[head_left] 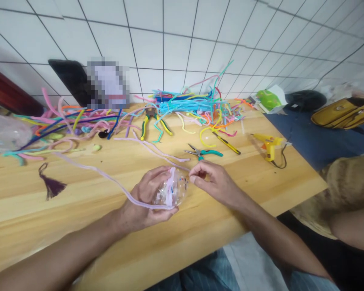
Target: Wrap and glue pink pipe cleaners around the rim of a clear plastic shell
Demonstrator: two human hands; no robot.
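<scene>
My left hand [141, 202] is wrapped round a clear plastic ball [179, 192] with small coloured bits showing on or in it. A lilac pipe cleaner [100, 172] runs round the ball's middle, and its long tail stretches left across the table. Just right of the ball, my right hand [214, 182] has thumb and forefinger pinched together. What they hold, if anything, is too small to make out. Beyond that hand lie teal-handled needle-nose pliers [204, 152] and two loose lilac pipe cleaners [157, 150].
Along the tiled wall lie heaped pipe cleaners [185, 103] and yellow-green pliers [146, 123]. A yellow utility knife [227, 143] and a corded glue gun [269, 146] are on the right. The left side has a purple tassel [52, 185]. Another person's leg [315, 198] is beyond the table's right edge.
</scene>
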